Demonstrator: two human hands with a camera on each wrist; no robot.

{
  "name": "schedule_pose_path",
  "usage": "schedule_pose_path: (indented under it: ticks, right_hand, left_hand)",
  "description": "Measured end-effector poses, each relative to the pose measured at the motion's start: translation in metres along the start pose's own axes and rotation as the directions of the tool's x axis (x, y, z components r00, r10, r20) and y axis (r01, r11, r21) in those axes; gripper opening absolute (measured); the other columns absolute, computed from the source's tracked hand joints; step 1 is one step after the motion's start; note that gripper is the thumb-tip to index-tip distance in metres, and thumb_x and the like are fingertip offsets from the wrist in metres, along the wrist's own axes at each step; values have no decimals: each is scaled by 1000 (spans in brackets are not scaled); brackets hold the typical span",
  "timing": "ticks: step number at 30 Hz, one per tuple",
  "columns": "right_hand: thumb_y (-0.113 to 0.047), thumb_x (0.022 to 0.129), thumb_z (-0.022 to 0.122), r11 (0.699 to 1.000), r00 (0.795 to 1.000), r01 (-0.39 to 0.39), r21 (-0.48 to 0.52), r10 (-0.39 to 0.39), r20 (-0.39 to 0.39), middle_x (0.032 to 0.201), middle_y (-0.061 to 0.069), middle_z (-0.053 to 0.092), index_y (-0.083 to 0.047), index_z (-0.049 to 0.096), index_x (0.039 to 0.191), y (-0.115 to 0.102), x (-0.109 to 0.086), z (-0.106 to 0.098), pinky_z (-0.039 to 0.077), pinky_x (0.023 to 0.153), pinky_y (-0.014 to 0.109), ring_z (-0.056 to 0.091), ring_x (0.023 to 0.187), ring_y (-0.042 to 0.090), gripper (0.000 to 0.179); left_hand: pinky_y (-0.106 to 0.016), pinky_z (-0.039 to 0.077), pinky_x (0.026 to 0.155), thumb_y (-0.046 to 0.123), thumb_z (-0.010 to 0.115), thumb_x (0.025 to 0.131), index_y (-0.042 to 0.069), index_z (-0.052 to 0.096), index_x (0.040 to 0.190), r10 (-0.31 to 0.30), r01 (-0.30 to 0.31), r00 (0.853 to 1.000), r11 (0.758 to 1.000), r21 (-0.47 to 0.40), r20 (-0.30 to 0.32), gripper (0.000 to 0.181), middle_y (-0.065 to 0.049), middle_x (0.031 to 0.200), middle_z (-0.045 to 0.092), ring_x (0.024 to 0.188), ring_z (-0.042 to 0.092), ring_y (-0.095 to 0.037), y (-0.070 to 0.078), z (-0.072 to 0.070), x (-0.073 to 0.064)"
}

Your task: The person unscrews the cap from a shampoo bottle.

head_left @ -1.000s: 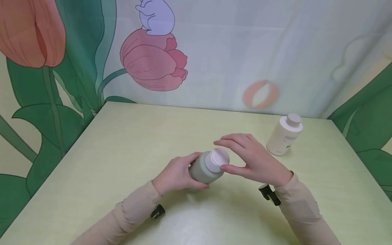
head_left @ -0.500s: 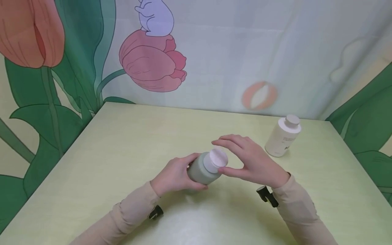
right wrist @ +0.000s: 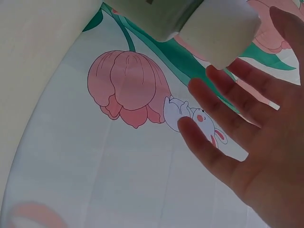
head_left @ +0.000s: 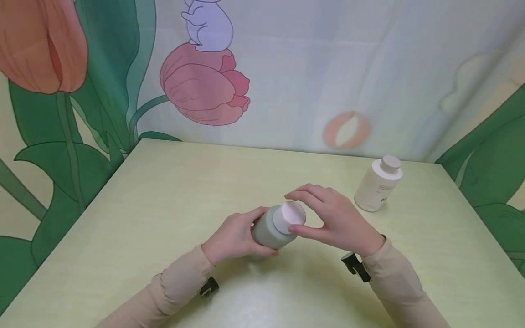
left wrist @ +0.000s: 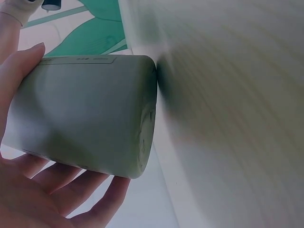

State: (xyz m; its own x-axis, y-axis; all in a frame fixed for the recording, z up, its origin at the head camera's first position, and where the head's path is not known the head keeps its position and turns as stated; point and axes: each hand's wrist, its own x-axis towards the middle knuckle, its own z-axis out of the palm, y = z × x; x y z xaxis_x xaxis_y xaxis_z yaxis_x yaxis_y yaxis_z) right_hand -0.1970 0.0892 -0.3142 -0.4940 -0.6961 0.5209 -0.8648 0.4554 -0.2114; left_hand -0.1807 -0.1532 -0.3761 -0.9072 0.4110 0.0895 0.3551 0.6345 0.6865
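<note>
My left hand [head_left: 239, 237] grips a grey-green bottle [head_left: 266, 230] around its body, thumb on the near side. The bottle is tilted, with its white cap [head_left: 290, 217] toward my right hand. In the left wrist view the bottle's smooth body [left wrist: 90, 114] lies between thumb and fingers, its base close over the table. Around the cap, my right hand [head_left: 334, 221] has its fingers and thumb spread; the thumb tip overlaps the cap's rim in the head view. From the right wrist, the loosely bent fingers [right wrist: 213, 114] appear beside the white cap [right wrist: 221, 31], with a gap at the thumb.
A white bottle [head_left: 378, 184] with a cap and small print stands on the pale yellow-green table [head_left: 197, 177], behind my right hand. A curtain [head_left: 295, 77] printed with tulips and a rabbit hangs along the table's back edge. Small black cameras sit at both wrists.
My right hand has shifted slightly left and down, its thumb now overlapping more of the cap. The left hand keeps its grip, and the bottle stays nearly in place.
</note>
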Motion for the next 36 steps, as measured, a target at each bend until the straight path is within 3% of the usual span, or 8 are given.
schedule_pose_path:
  ticks: [4,8,14,17,21,26,31,36]
  right_hand:
    - [-32,82,75,1000,1000,21,-17,-22,-6,112,-5,63,-16,64,118,0,-2,2,48,75,29,60,90,11,40]
    - [-30,83,74,998,998,55,-16,-55,-11,119,-1,62,-17,61,126,1,-4,2,49,76,31,62,97,13,46]
    - [-43,85,72,999,1000,-7,-48,7,-12,116,-5,64,-16,61,126,1,-3,0,49,77,31,62,97,12,50]
    - [-37,85,73,999,1000,6,-32,-6,4,113,-5,66,-16,63,124,1,-3,-1,48,77,31,63,95,11,45]
    - [-27,84,74,999,998,43,6,-44,37,125,-1,64,-17,59,131,0,-2,-2,50,81,33,63,107,14,51]
    - [-42,83,74,999,1000,-21,-41,21,-1,117,-3,64,-17,55,134,-1,-3,-2,49,76,31,63,97,13,60]
    - [-42,82,74,997,999,-37,-68,34,-35,99,-7,65,-16,63,116,-1,-3,-2,47,72,29,60,83,9,44]
    - [-34,87,70,998,1000,9,-65,-10,-12,106,-8,65,-18,65,115,-1,-3,-3,46,75,29,60,89,8,33]
  left_hand:
    - [-32,49,82,37,89,63,24,55,128,8,-8,1000,1000,-1,3,75,6,110,68,94,63,-11,-2,1,0]
    - [-32,48,82,37,89,62,25,55,127,0,0,1000,1000,-7,6,74,7,109,68,93,63,-11,-2,1,0]
    - [-32,48,81,38,89,62,24,56,127,-3,3,1000,1000,-11,0,75,6,109,68,93,63,-11,-2,2,0]
    - [-32,48,82,37,89,63,24,55,129,-8,8,1000,1000,-30,0,76,6,110,68,94,63,-12,-2,2,0]
    - [-32,48,83,35,90,62,24,55,129,-24,24,1000,998,-49,-3,76,6,111,68,94,63,-12,-2,2,-2]
    - [-33,48,83,36,90,62,24,56,128,-7,7,1000,1000,-30,-4,75,6,110,68,94,63,-12,-1,2,-1]
    - [-32,48,82,36,89,63,24,56,127,8,-8,1000,1000,-17,6,73,6,109,68,93,63,-12,1,2,-1]
    - [-32,48,82,35,89,63,24,56,127,10,-10,1000,1000,-7,0,73,7,109,68,93,63,-11,2,0,-2]
